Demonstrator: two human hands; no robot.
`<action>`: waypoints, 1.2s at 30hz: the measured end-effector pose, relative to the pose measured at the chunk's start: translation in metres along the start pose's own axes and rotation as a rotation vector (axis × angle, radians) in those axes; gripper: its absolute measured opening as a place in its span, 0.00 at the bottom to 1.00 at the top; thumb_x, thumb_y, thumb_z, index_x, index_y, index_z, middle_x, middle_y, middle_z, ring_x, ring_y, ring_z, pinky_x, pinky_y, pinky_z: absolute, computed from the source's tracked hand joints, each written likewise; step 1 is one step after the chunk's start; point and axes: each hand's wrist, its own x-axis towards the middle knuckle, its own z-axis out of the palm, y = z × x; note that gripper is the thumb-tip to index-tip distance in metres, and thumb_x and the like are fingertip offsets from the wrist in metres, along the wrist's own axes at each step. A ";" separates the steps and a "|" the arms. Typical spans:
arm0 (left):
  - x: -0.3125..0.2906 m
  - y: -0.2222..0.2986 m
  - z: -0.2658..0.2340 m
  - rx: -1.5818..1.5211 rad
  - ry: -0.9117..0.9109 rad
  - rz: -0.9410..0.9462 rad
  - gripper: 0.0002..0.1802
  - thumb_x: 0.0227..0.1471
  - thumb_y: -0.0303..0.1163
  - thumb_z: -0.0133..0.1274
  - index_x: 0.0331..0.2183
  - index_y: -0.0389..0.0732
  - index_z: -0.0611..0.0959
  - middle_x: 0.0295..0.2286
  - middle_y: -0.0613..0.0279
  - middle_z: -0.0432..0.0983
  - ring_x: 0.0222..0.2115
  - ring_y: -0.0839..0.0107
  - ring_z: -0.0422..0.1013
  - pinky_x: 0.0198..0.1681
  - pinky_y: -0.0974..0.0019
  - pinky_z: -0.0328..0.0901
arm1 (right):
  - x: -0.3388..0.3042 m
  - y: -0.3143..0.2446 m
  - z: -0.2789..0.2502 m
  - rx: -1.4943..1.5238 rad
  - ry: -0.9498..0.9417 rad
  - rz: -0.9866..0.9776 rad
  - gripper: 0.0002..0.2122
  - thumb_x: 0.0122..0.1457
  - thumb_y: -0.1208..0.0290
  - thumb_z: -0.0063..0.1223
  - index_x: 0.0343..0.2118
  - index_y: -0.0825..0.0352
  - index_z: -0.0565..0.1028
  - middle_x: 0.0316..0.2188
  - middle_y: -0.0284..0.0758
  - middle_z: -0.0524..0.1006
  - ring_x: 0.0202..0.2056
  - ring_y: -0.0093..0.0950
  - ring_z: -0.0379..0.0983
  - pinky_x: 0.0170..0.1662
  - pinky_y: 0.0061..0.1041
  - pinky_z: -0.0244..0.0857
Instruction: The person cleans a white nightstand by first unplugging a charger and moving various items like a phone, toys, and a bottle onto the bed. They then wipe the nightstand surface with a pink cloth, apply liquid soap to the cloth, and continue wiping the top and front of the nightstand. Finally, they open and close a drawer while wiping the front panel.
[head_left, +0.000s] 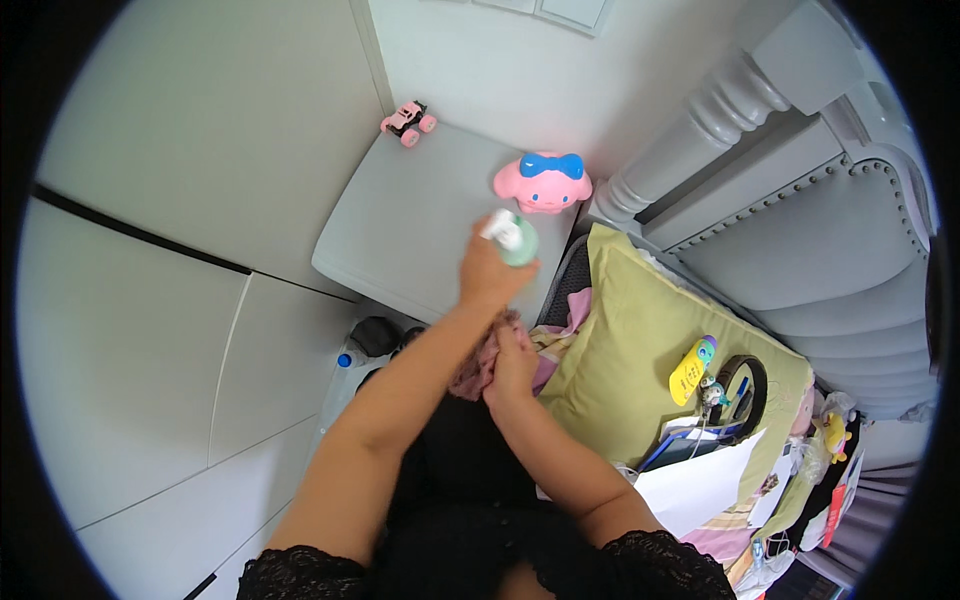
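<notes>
My left hand (485, 272) is wrapped round a pale green bottle with a white top (519, 243), held over the grey nightstand top (400, 230). The bottle is slightly blurred, and whether its base touches the surface I cannot tell. Closer to my body, my right hand (512, 368) grips a crumpled dusky-pink cloth (472, 372) at the nightstand's near edge. Part of the cloth is hidden behind my left forearm. Beyond the bottle sits a pink character figure with a blue bow (545, 184). A pink toy truck (408, 123) stands at the far left corner.
White cabinet fronts (150, 340) rise on the left. At right lies a bed with a green pillow (610, 330), which bears a yellow tube (690, 375), a black headband-like loop (757, 395) and papers (700, 485). A bottle with a blue cap (347, 359) stands below the nightstand.
</notes>
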 end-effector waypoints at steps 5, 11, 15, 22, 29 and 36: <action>0.065 -0.036 -0.104 0.181 0.233 -0.016 0.47 0.29 0.39 0.70 0.50 0.36 0.65 0.43 0.50 0.71 0.45 0.53 0.70 0.48 0.56 0.65 | 0.043 -0.056 0.047 -0.168 0.029 -0.366 0.13 0.53 0.74 0.59 0.31 0.61 0.62 0.18 0.30 0.70 0.12 0.19 0.63 0.11 0.18 0.53; 0.142 -0.079 -0.156 0.306 0.252 -0.043 0.47 0.30 0.39 0.70 0.50 0.34 0.64 0.43 0.49 0.71 0.45 0.52 0.70 0.48 0.55 0.65 | 0.196 -0.048 0.043 -0.861 0.353 -0.759 0.13 0.52 0.67 0.59 0.37 0.64 0.68 0.27 0.39 0.73 0.31 0.34 0.72 0.29 0.38 0.67; 0.173 -0.108 -0.168 0.307 0.295 0.003 0.48 0.30 0.38 0.70 0.51 0.33 0.63 0.45 0.48 0.69 0.46 0.54 0.69 0.48 0.57 0.65 | 0.184 -0.012 0.052 -1.647 0.456 -1.033 0.16 0.51 0.61 0.55 0.43 0.57 0.73 0.48 0.38 0.68 0.50 0.43 0.61 0.45 0.47 0.59; 0.169 -0.110 -0.173 0.216 0.213 0.060 0.56 0.31 0.40 0.72 0.56 0.31 0.57 0.50 0.49 0.64 0.50 0.58 0.65 0.51 0.58 0.63 | 0.088 0.076 0.072 -1.404 -0.502 -1.034 0.12 0.44 0.76 0.56 0.34 0.59 0.77 0.40 0.34 0.74 0.45 0.42 0.65 0.47 0.40 0.61; 0.028 -0.120 -0.177 -0.020 0.474 0.030 0.48 0.44 0.31 0.64 0.59 0.36 0.53 0.53 0.50 0.60 0.50 0.60 0.62 0.52 0.54 0.60 | 0.128 -0.042 0.085 -1.042 -0.410 -0.903 0.09 0.49 0.78 0.49 0.33 0.67 0.77 0.35 0.39 0.77 0.39 0.40 0.73 0.48 0.39 0.62; -0.096 -0.150 -0.131 -0.209 0.404 -0.313 0.37 0.49 0.28 0.60 0.57 0.37 0.60 0.52 0.52 0.62 0.49 0.64 0.63 0.52 0.60 0.61 | 0.171 0.002 0.063 -1.643 0.089 -1.221 0.18 0.44 0.54 0.58 0.35 0.62 0.76 0.43 0.38 0.70 0.48 0.40 0.60 0.44 0.45 0.58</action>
